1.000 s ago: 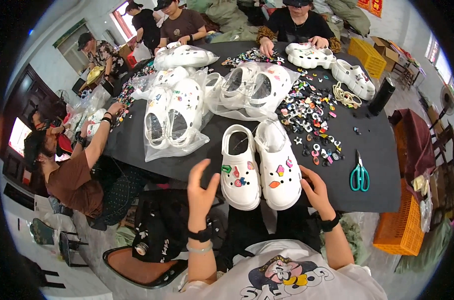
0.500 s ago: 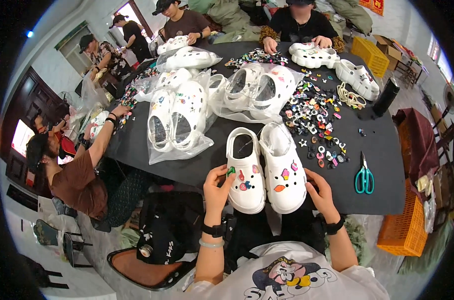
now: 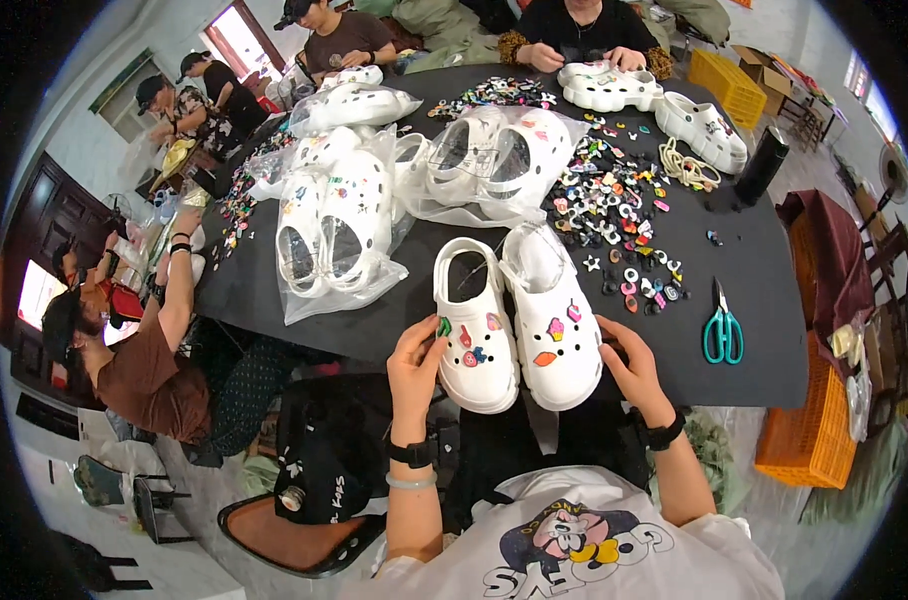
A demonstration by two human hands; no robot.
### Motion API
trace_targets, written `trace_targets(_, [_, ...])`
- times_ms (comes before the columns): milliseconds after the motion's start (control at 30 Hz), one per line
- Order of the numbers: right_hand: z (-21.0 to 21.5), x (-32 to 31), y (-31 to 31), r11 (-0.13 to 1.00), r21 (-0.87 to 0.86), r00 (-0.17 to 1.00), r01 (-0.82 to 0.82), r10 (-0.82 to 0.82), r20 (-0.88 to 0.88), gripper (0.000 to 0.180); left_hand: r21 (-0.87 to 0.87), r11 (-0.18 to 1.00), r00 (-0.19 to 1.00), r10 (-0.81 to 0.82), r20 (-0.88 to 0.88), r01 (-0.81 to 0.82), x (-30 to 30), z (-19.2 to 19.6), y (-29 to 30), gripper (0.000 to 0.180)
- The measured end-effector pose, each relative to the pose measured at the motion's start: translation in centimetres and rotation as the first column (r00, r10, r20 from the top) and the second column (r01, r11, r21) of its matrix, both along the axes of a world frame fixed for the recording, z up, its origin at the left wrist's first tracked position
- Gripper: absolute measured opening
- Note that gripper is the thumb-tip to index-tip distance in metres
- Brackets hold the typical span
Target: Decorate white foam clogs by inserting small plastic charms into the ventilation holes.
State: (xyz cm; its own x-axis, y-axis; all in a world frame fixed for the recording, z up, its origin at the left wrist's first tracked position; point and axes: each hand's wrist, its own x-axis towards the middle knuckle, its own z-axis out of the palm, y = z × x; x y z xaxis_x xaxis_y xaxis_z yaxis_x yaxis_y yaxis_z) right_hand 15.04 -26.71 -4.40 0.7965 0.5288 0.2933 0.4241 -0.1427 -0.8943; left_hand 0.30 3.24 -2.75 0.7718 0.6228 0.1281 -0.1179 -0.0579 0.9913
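Note:
A pair of white clogs stands side by side at the table's near edge, toes toward me. The left clog [image 3: 479,378] bears several small charms, among them green, red and blue ones. On the right clog [image 3: 564,382] are a pink cupcake charm, an orange-red one and a pink one near the top. My left hand [image 3: 414,362] holds the left clog's outer side, thumb by the green charm. Against the outer side of the right clog, my right hand [image 3: 634,372] rests with curved fingers, so both clogs sit between my hands.
Bagged white clogs [image 3: 339,225] and another bagged pair [image 3: 494,160] lie beyond. Loose charms [image 3: 624,220] spread at right, near teal-handled scissors [image 3: 722,340] and a black bottle [image 3: 762,165]. Co-workers sit around the black table [image 3: 674,375]; an orange crate [image 3: 806,430] stands beside it.
The whole view has shifted slightly. My hands stay on the two clogs. The co-worker at left has drawn an arm back from the charms; the one opposite has brought both hands nearer together.

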Motion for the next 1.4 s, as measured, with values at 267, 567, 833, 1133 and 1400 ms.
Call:
trace_targets(267, [0.3,-0.2,0.0,1.0,0.012,0.999,0.009,-0.009,-0.034,0.043,0.523,0.834,0.981,0.192,0.023,-0.176,0.2,1.9,-0.8,0.026])
trace_targets(567, [0.2,-0.1,-0.3,0.999,0.038,1.0,0.004,-0.003,-0.026,0.043,0.911,0.338,0.964,0.036,-0.262,0.235,2.8,8.8,-4.8,0.033])
trace_targets(833, [0.4,0.1,-0.6,0.999,0.046,1.0,-0.01,0.01,0.0,0.044,0.859,0.37,0.935,-0.099,-0.342,0.354,5.1,9.7,-2.9,0.03])
trace_targets(1133, [1.3,0.4,-1.4,0.989,-0.046,0.96,-0.139,0.146,0.24,0.07,0.471,0.662,0.786,-0.313,-0.534,0.583,6.8,10.8,-0.8,0.049])
trace_targets(1400, [0.6,0.0,-1.0,0.995,-0.026,0.991,-0.093,0.096,0.093,0.06,0.572,0.513,0.769,-0.44,-0.464,0.64,8.9,11.1,-2.1,0.034])
